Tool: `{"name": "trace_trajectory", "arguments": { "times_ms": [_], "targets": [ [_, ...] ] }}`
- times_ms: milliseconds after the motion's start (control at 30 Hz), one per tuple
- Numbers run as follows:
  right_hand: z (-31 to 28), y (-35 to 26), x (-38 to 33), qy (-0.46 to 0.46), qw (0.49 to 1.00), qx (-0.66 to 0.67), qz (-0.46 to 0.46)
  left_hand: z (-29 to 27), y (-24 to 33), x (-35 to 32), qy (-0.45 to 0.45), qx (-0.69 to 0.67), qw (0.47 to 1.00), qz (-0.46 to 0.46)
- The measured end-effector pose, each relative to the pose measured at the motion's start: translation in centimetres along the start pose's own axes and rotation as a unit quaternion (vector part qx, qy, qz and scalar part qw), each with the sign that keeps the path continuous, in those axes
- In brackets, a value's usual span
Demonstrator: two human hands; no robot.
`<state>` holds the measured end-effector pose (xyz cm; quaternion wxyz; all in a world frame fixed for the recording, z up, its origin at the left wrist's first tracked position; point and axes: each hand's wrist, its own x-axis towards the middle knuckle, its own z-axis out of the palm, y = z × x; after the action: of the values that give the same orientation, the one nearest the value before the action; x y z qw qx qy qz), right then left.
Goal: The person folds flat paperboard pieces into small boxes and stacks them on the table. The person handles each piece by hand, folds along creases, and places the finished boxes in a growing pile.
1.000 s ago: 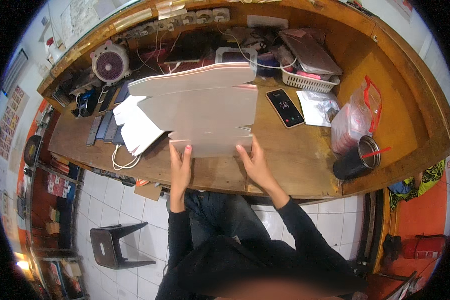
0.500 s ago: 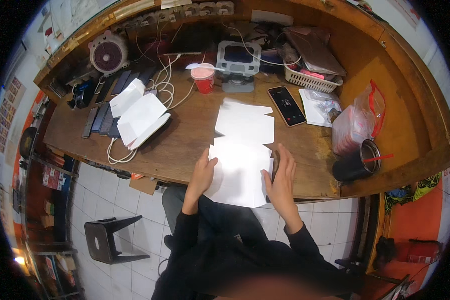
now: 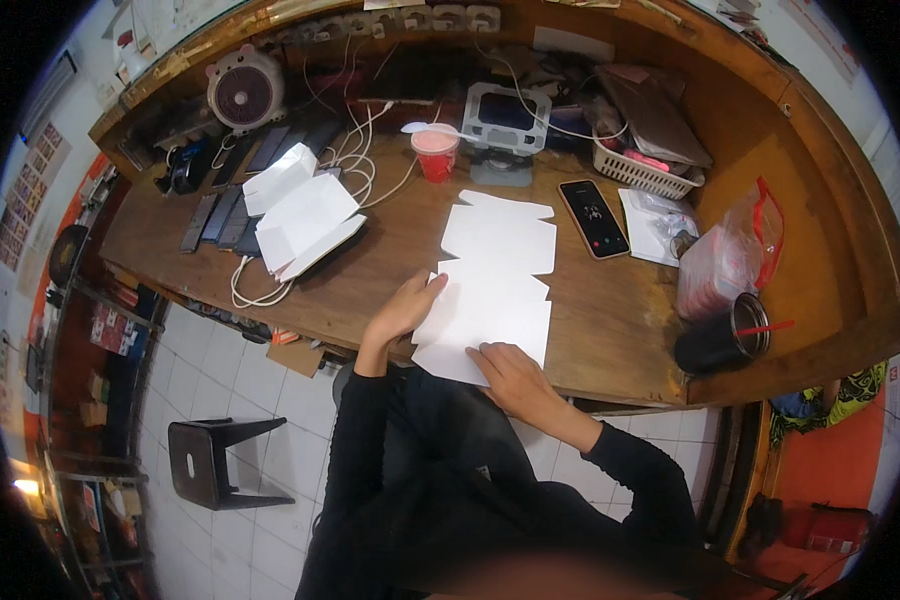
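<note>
Frame centre: 1 flat, notched, white cardboard sheet (image 3: 495,315) | 1 left hand (image 3: 402,310), sheet's left edge, fingers half-curled | 1 right hand (image 3: 519,381), sheet's lower part, fingers loosely bent | grips: cannot tell

Smooth matt cardboard sheet (image 3: 495,310); wooden desk (image 3: 320,300), possibly varnished.

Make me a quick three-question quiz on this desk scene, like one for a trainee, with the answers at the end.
1. Which hand is at the left edge of the white card sheet right in front of the person?
2. True or false: the phone lies with its lit screen facing up.
3. Fill in the blank: a white ____ lies across the top of the red cup.

Key:
1. The left hand.
2. True.
3. Spoon.
</note>
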<state>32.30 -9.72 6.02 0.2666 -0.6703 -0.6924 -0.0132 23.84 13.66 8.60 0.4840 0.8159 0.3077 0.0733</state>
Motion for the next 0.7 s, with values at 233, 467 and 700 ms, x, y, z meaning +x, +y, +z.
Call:
{"name": "trace_trajectory", "arguments": {
  "times_ms": [233, 467, 700],
  "targets": [
    [-2.8, 5.4, 5.7, -0.175, 0.885, 0.341, 0.266, 0.7, 4.7, -2.0, 0.210, 0.218, 0.951, 0.059],
    [-2.3, 6.0, 6.6, -0.099, 0.917, 0.334, 0.195, 6.7, 2.8, 1.0, 0.117, 0.216, 0.937, 0.247],
    [-0.6, 4.6, 5.8, 0.024, 0.972, -0.094, 0.212, 8.5, 1.4, 1.7, 0.142, 0.298, 0.907, 0.262]
  ]
}}
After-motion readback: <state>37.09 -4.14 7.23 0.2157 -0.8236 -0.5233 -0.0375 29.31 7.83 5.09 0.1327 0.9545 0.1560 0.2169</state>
